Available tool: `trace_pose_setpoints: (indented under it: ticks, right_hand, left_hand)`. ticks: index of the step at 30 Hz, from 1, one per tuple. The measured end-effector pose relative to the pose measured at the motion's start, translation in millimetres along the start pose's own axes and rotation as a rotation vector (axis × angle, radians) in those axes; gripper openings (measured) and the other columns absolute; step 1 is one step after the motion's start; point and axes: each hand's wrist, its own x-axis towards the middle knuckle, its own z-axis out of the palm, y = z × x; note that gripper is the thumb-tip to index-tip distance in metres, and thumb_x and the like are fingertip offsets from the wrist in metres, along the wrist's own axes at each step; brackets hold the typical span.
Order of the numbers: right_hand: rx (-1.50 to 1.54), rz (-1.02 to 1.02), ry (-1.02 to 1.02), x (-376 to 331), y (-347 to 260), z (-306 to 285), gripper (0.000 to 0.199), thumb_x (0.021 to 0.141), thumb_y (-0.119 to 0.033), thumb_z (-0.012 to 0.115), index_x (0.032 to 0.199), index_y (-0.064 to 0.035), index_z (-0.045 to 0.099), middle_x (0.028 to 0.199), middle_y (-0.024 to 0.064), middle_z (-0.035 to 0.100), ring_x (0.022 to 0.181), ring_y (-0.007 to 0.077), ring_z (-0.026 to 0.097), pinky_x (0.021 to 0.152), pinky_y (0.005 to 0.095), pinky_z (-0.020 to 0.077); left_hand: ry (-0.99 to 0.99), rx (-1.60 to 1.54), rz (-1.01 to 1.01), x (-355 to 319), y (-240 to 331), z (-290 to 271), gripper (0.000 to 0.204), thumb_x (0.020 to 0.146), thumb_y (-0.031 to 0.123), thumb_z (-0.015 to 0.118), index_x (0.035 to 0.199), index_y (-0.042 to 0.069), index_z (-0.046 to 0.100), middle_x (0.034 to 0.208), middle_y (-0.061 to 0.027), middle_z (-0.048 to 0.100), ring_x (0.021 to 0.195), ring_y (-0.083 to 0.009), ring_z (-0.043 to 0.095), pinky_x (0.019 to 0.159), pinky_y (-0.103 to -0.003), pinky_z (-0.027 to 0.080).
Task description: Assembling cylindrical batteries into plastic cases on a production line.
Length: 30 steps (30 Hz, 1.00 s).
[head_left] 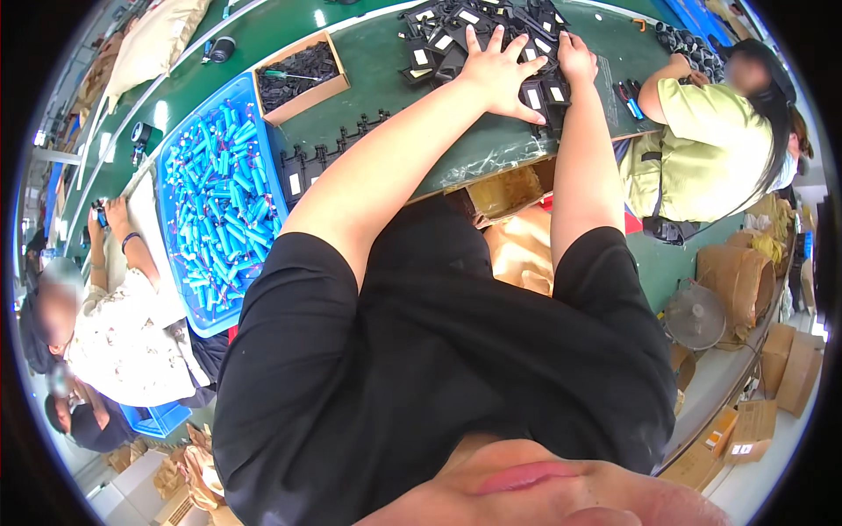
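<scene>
A heap of black plastic parts with white labels (421, 60) lies on the green worktable (377, 162) in front of me. My left hand (502, 77) rests palm down on the heap, its fingers spread wide. At the right side of the heap is my right hand (576, 60), its fingers curled in against the black parts. Whatever those fingers grip is hidden. To the left, nearer me, more black parts stand in a row (320, 158) along the table edge.
Left of me stands a blue bin (282, 188) full of blue wired cylinders (219, 202). Behind it, a cardboard box (307, 103) holds small black pieces and a screwdriver (294, 76). Co-workers sit at left and right. A fan (695, 314) stands at the lower right.
</scene>
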Motion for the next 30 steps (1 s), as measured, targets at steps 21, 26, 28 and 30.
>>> trace_pose_setpoints:
  ticks: [21, 26, 28, 30]
  right_hand:
    - [0.143, -0.052, 0.05, -51, -34, 17, 0.049, 0.094, -0.054, 0.063, 0.129, -0.022, 0.075, 0.148, 0.0053, 0.063, 0.146, 0.0367, 0.044, 0.123, 0.0514, 0.0283]
    - [0.096, -0.326, 0.387, -45, -45, 9, 0.036, 0.09, -0.047, 0.07, 0.112, -0.0201, 0.081, 0.137, 0.0036, 0.069, 0.135, 0.0349, 0.052, 0.12, 0.0568, 0.0246]
    - [0.204, -0.4, 0.389, -42, -61, -3, 0.033, 0.09, -0.038, 0.072, 0.111, -0.0147, 0.08, 0.118, 0.0095, 0.076, 0.118, 0.0367, 0.063, 0.112, 0.0508, 0.0396]
    - [0.402, -0.428, 0.193, -31, -83, -7, 0.035, 0.09, -0.034, 0.073, 0.114, -0.0096, 0.079, 0.111, 0.0147, 0.078, 0.106, 0.0351, 0.07, 0.101, 0.0441, 0.0517]
  left_hand:
    - [0.19, 0.038, 0.015, -47, -55, 2, 0.097, 0.081, 0.077, 0.068, 0.157, 0.021, 0.048, 0.169, -0.0167, 0.032, 0.158, -0.0403, 0.027, 0.125, -0.073, 0.015]
    - [0.393, -0.053, 0.138, -70, -61, -23, 0.068, 0.091, 0.04, 0.076, 0.149, 0.013, 0.053, 0.159, -0.0201, 0.042, 0.15, -0.0389, 0.039, 0.126, -0.055, 0.031]
    - [0.372, -0.237, 0.22, -108, -61, -63, 0.065, 0.088, 0.029, 0.078, 0.145, 0.01, 0.054, 0.154, -0.02, 0.046, 0.141, -0.0395, 0.049, 0.118, -0.049, 0.043]
    - [0.354, -0.378, 0.275, -164, -60, -106, 0.061, 0.086, 0.019, 0.078, 0.142, 0.008, 0.056, 0.149, -0.0203, 0.05, 0.127, -0.04, 0.06, 0.105, -0.046, 0.054]
